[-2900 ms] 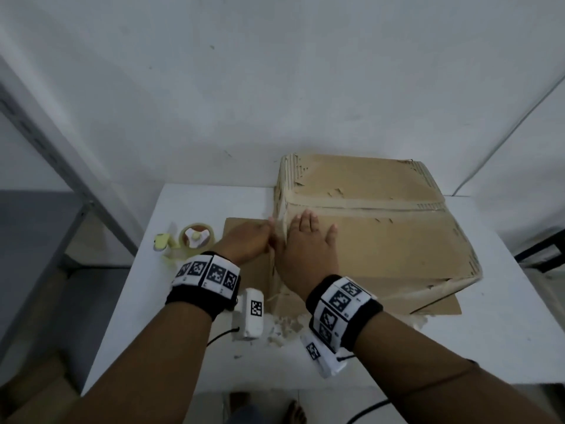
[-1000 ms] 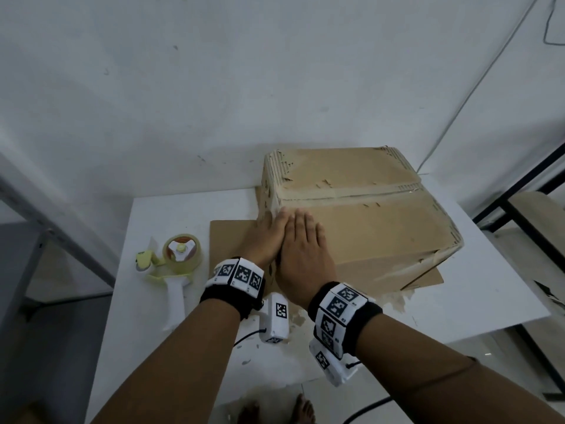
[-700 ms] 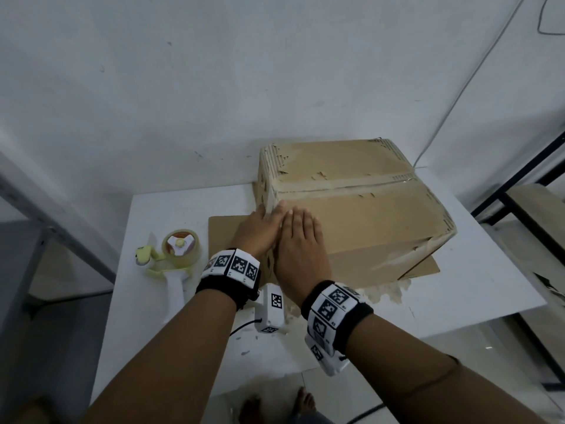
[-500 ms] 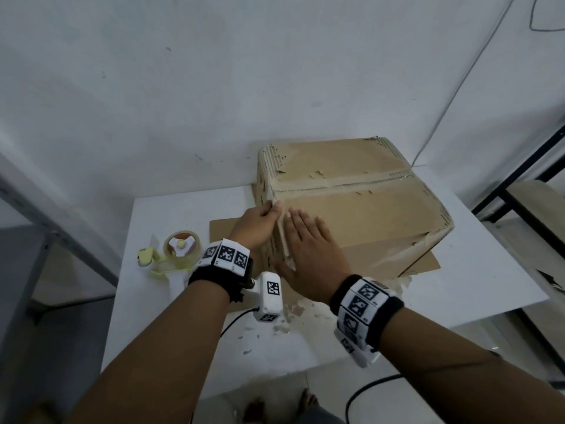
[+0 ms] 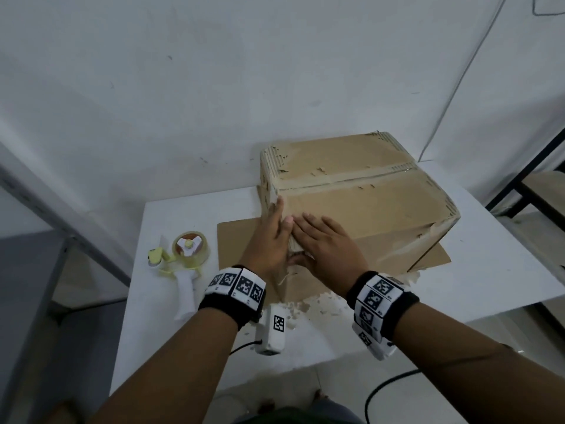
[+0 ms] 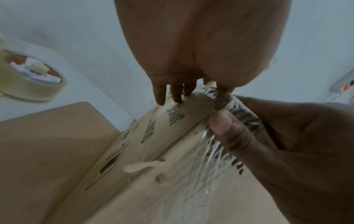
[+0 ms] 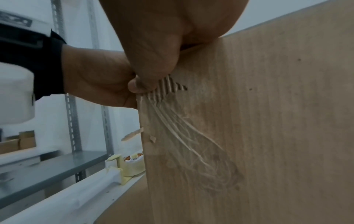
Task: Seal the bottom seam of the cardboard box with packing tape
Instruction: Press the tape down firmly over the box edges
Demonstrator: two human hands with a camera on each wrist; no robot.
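Note:
A worn cardboard box (image 5: 367, 203) stands on a flat cardboard sheet (image 5: 235, 243); a tape strip (image 5: 345, 179) runs along its top seam. My left hand (image 5: 272, 234) lies with straight fingers (image 6: 172, 94) against the box's left side at the near corner. My right hand (image 5: 321, 240) lies flat on the top beside it. Its thumb (image 6: 228, 128) presses wrinkled clear tape (image 7: 184, 128) onto the near face, just below torn corrugation (image 7: 168, 86). The tape dispenser (image 5: 186, 255) lies on the table left of the box, untouched.
The white table (image 5: 489, 270) carries cardboard scraps (image 5: 321, 304) by its near edge. A grey metal shelf frame (image 5: 61, 228) stands to the left and a black frame (image 5: 526, 179) to the right. The wall is close behind the box.
My right hand has come up from the near face to lie flat on the top at the left corner, thumb over the edge. My left hand has stayed on the left side.

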